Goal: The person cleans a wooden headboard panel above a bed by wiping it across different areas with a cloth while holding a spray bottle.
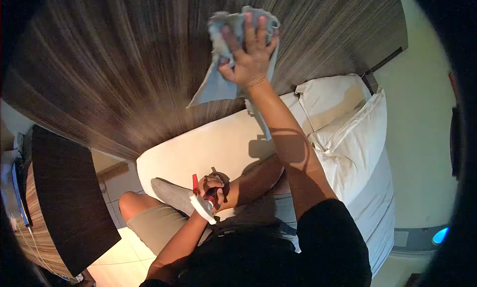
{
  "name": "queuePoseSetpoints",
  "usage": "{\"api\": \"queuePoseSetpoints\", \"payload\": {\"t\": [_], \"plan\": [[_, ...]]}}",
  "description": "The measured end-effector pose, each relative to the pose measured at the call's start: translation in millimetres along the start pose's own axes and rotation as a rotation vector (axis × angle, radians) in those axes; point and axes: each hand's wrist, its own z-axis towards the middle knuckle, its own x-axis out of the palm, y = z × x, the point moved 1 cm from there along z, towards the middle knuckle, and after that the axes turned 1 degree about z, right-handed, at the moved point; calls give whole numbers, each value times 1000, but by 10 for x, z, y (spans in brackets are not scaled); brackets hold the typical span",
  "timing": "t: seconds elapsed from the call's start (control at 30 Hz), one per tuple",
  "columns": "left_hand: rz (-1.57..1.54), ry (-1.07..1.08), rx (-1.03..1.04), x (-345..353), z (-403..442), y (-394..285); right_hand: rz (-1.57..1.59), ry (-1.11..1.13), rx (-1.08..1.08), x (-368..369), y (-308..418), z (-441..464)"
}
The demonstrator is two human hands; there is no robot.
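Observation:
With fingers spread, my right hand (251,61) presses a grey-blue cloth (218,86) flat against a dark wood-grained panel (144,53). The cloth's lower corner hangs loose below the palm. Down near my lap, my left hand (212,188) is closed around a spray bottle (211,200), of which a red trigger part and a white part show; the fingers hide much of it. A white band-like piece lies by the left wrist, and whether it belongs to the bottle is unclear.
Below the panel is a bed with a cream mattress (198,150). White pillows (355,143) lie at its right end. A dark cabinet (69,197) stands at the left, beside a tiled floor (121,252). My legs rest on and beside the mattress.

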Motion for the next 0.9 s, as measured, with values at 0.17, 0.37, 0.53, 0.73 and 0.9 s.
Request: {"api": "queuePoseSetpoints", "payload": {"t": [0.17, 0.37, 0.53, 0.73, 0.9], "plan": [[15, 29, 34, 14, 30, -8, 57, -151, 208, 51, -488, -290], [38, 17, 45, 54, -23, 90, 126, -272, 365, 101, -835, -678], [-13, 10, 22, 139, 3, 67, 187, -264, 644, 212, -996, -1110], [126, 45, -33, 147, 5, 5, 533, -570, 945, 628, -1085, -1954], [154, 40, -71, 161, 10, 29, 537, -655, 1411, 881, -679, -2260]]}}
